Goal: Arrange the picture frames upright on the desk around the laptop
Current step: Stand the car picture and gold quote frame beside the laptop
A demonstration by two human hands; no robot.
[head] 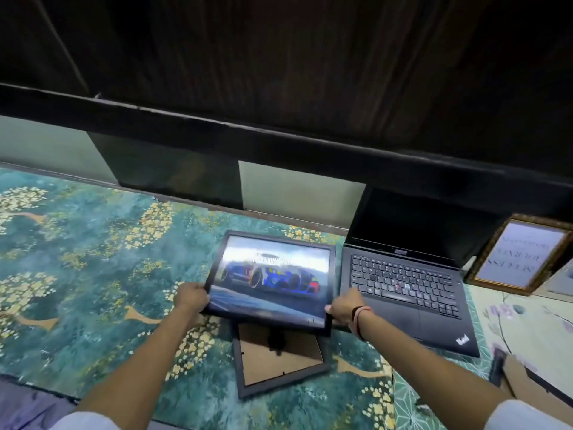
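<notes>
A black-framed picture of a race car [273, 276] is held tilted above the desk, just left of the open black laptop [406, 280]. My left hand [193, 297] grips its lower left corner and my right hand [344, 308] grips its lower right corner. Beneath it a second dark frame [279, 361] lies face down, its brown backing showing. A gold-framed text print [521, 254] stands leaning upright to the right of the laptop.
The desk is covered by a teal cloth with yellow flowers [93, 259]. A dark shelf edge [279, 141] overhangs the back of the desk. A brown cardboard piece [527, 386] lies at the front right on a pale floral cover.
</notes>
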